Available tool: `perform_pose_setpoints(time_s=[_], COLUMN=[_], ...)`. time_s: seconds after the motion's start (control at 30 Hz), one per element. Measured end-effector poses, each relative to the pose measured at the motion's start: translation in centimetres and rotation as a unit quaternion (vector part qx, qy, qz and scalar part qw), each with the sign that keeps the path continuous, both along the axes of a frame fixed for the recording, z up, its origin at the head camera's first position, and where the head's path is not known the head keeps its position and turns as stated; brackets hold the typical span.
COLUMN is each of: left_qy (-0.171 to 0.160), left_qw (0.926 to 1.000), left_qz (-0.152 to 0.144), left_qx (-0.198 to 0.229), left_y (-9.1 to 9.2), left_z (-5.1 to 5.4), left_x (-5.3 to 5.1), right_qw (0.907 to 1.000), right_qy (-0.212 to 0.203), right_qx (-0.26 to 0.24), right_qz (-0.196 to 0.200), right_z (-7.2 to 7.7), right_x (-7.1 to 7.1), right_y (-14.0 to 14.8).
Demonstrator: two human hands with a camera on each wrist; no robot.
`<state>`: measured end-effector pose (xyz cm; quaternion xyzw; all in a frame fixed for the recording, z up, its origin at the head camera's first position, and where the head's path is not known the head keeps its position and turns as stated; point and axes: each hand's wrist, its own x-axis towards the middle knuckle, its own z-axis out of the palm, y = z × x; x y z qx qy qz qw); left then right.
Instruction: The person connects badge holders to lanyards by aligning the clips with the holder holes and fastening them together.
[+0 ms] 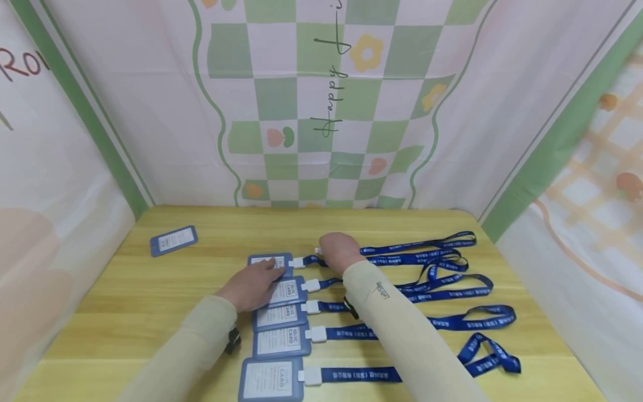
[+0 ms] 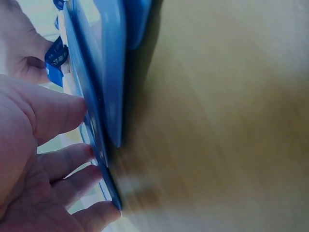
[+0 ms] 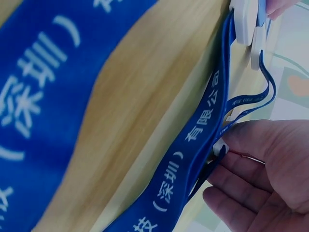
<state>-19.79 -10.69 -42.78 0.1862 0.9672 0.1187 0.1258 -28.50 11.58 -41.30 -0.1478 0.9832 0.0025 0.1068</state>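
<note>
Badge holders with blue frames and white cards lie in an overlapping column, the nearest badge holder (image 1: 271, 379) at the table's front. Each joins a blue lanyard (image 1: 361, 374) by a white clip (image 1: 312, 376). My left hand (image 1: 251, 283) rests on the farthest holder (image 1: 261, 258) of the column; in the left wrist view its fingers (image 2: 72, 157) are extended against the holders' edges. With my right hand (image 1: 341, 251) I pinch the white clip (image 3: 220, 145) of the rearmost lanyard (image 1: 402, 247) between thumb and fingers. No holder shows on that clip.
A separate badge holder (image 1: 173, 241) lies at the back left of the wooden table (image 1: 150, 301). Lanyard loops (image 1: 494, 318) spread toward the right side. A printed cloth (image 1: 321, 111) hangs behind the table, with more cloth on both sides.
</note>
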Motion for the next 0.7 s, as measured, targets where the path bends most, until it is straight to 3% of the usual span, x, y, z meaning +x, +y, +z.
perform_pose_setpoints(time_s=[0.7], left_qy=[0.002], left_qw=[1.0], left_qz=[-0.001], left_qx=[0.001], left_y=[0.08], left_z=[-0.44], left_x=[0.03], right_qw=[1.0], right_qy=[0.01], right_qx=[0.001], right_qz=[0.0], right_z=[-0.39], right_x=[-0.18], right_y=[-0.74])
